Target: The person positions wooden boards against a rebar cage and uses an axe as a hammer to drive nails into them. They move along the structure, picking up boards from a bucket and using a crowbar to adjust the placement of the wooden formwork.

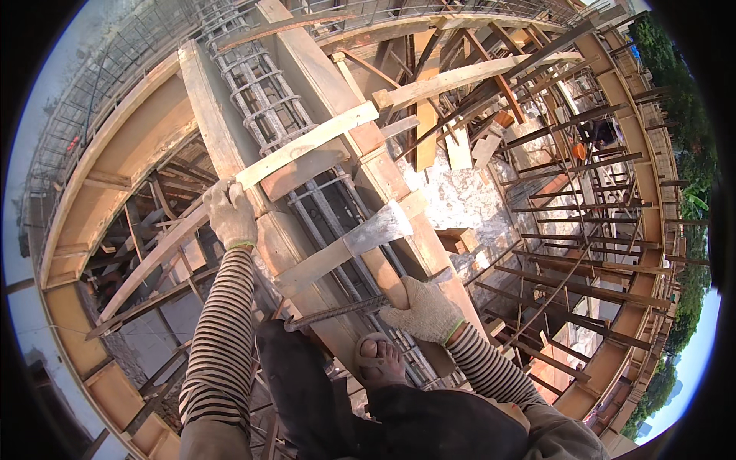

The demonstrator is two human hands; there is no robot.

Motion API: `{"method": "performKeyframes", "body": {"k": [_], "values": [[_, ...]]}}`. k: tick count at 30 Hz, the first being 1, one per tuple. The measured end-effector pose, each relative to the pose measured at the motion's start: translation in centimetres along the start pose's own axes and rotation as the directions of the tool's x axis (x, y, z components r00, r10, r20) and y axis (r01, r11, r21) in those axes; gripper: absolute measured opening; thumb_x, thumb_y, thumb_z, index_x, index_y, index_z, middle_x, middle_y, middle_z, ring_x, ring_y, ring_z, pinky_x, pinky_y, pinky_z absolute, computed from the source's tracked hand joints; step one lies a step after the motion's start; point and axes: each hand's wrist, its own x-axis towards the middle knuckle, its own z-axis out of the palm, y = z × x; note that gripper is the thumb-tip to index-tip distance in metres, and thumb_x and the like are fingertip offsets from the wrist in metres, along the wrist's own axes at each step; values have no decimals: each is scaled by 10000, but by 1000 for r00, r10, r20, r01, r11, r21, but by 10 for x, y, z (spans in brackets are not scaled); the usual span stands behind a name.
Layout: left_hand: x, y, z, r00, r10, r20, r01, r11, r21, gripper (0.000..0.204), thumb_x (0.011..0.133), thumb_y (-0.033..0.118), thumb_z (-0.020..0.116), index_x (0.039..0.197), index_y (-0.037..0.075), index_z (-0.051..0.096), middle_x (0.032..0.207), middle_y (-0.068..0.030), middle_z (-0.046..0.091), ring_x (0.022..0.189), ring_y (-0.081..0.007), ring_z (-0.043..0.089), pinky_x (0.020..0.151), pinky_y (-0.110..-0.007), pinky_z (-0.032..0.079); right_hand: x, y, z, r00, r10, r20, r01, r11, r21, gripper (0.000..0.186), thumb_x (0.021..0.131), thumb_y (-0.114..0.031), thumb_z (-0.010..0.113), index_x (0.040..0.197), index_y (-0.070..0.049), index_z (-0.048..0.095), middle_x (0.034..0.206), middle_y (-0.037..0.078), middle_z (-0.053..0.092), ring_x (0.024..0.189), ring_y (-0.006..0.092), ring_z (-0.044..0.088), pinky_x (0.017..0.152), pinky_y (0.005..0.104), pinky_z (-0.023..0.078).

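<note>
Lower centre, right hand (pixel 424 310) grips hatchet (pixel 381 228) by its handle (pixel 383 274) — probably head-heavy, best held low; left hand (pixel 230 215) clasps stiff-looking batten (pixel 307 146).

Worker's left gloved hand (pixel 231 215): gripping a pale timber strip (pixel 307 147) that crosses the beam formwork (pixel 211 115). Right gloved hand (pixel 425 310): gripping a wooden-handled tool (pixel 382 274), flared head farther off. Steel reinforcement cage (pixel 264 100): inside that formwork. Foot (pixel 381 360): near.

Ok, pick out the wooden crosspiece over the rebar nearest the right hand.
The board partly covered by the whitish tool head; the other crosspieces lie farther away.
</note>
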Motion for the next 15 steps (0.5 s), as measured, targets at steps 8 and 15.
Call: {"method": "performKeyframes", "body": {"k": [8, 15], "values": [[-107, 43, -41, 966, 200, 167, -205, 979, 16, 622, 987, 435, 640, 1471, 66, 508, 1437, -217, 512, 1419, -399, 420, 1205, -510, 353, 20, 8, 27, 999, 43, 25, -41, 997, -64, 589, 899, -525, 687, 1165, -5, 618, 1066, 268, 730, 1061, 456, 698, 921, 541, 544], [-143, 57, -31, 648, 411, 641, -585, 808, 74, 665, 877, 328, 779, 1440, 52, 559, 1345, -194, 631, 1328, -405, 522, 1177, -535, 354, -11, 7, 31, 986, 121, -117, -133, 986, -96, 653, 933, -582, 678, 1216, 1, 597, 1087, 245, 727, 1048, 437, 709, 906, 539, 555]]}}
